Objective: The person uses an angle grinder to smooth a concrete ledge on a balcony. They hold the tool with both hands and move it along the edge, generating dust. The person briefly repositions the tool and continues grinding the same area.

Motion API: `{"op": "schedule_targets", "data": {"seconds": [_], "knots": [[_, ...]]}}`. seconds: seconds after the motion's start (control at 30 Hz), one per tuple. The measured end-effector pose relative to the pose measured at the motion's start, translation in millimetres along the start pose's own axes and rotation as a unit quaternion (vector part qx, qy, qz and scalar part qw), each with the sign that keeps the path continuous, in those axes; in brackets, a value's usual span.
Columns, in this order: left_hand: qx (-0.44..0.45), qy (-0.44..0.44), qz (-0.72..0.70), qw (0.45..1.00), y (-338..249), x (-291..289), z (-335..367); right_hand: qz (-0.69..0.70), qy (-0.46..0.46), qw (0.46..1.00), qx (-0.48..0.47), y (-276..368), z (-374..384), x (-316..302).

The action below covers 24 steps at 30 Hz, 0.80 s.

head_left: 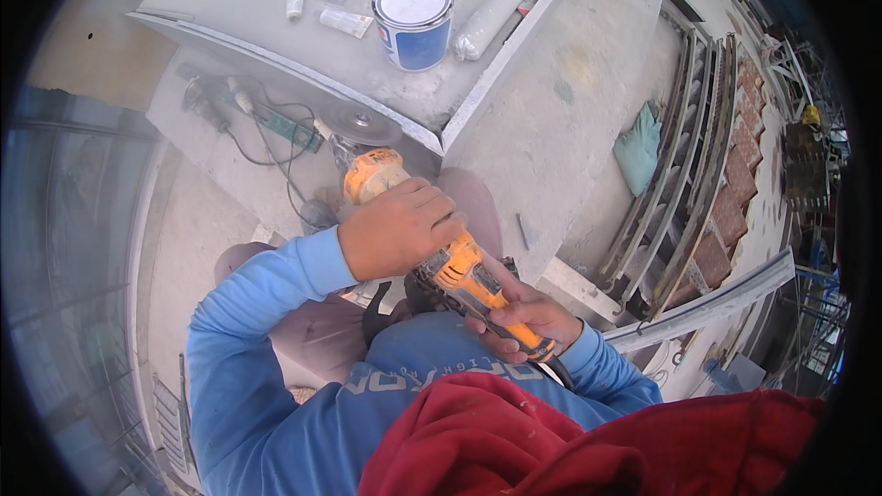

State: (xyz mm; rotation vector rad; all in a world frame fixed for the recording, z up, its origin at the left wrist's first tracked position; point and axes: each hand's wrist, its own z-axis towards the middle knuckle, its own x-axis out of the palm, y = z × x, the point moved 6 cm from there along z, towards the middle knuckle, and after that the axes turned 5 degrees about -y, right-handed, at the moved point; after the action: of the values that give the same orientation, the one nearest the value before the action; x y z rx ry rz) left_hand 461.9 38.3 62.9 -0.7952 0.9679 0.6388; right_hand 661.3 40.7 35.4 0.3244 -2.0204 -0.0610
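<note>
Both hands clamp an orange grinder [432,239]: the left hand [397,230] wraps over its front body, fingers curled tight, and the right hand [525,314] closes round its rear handle near the chest. Its disc [360,121] sits at the edge of a grey slab [303,46], seemingly touching it, though the contact is hard to see. On the slab stands a blue-and-white can [413,22] beside a white roll [496,11]. A green glove [639,149] lies well to the right.
</note>
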Motion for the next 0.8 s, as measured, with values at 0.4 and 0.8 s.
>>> {"op": "schedule_targets", "data": {"seconds": [0.4, 0.8], "knots": [[-0.003, 0.001, -0.025, 1.000, -13.4, -1.1, 11.0, 0.012, -0.006, 1.000, 0.011, -2.4, -17.2, 1.9], [-0.020, 0.022, -0.017, 0.999, 18.6, 1.5, -3.0, -0.006, 0.029, 1.000, -0.007, 3.2, 19.0, -12.0]]}}
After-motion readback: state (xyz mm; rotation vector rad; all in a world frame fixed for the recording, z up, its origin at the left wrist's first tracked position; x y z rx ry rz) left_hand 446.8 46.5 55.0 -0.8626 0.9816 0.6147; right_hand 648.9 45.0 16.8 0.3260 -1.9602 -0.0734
